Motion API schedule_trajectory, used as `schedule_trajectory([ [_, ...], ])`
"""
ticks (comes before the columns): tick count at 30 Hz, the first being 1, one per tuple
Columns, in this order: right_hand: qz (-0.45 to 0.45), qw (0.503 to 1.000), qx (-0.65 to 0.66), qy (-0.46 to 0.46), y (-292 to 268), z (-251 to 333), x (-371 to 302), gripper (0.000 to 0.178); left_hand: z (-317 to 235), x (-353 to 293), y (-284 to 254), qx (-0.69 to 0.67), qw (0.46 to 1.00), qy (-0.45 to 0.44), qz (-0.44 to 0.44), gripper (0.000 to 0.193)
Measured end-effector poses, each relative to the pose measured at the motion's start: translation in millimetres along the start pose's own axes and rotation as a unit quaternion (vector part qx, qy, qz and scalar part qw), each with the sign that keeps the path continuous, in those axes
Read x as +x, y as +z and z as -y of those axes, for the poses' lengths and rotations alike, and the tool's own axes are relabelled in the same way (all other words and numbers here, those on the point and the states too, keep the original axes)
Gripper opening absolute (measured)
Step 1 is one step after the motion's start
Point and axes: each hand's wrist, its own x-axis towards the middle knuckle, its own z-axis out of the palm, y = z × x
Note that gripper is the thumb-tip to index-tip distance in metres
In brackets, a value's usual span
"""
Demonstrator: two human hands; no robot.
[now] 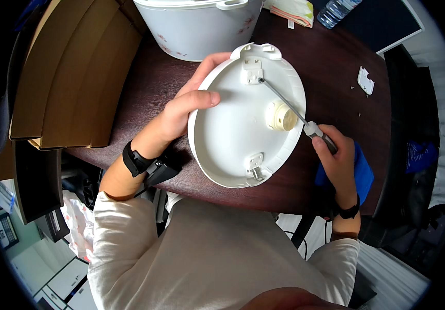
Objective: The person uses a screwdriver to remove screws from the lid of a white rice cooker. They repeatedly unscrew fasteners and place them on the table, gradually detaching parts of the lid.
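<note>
A white oval plastic lid (227,129) is tilted up over the table, its hollow underside facing me. My left hand (186,106) grips its left rim, thumb on the inside and fingers behind. In my right hand (336,155) is a screwdriver (289,103) with a grey and white handle. Its tip touches a small white hinge plate (252,72) near the lid's top edge. A cream round fitting (281,116) stands out from the lid's inner face. Near the bottom rim sits a bracket (255,164) with a metal part.
Behind the lid stands a white bucket-like appliance (196,28) with a flower print. Cardboard boxes (72,72) rise at the left. A folded cloth (294,11), a water bottle (336,13), a white plastic cover (365,80) and tiny loose bits lie rightward. Blue cloth (363,173) is beside my right wrist.
</note>
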Motion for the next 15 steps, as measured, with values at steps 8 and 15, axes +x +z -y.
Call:
schedule_trajectory([
  [8, 0.027, 0.998, 0.007, 0.05, 0, 25, -9, 0.016, 5, -9, 2, -0.063, 0.998, 0.025, -0.008, 0.076],
  [15, 0.034, 0.999, -0.004, 0.025, -3, 56, -9, 0.019, -4, -8, -6, -0.026, 0.997, 0.076, -0.015, 0.052],
])
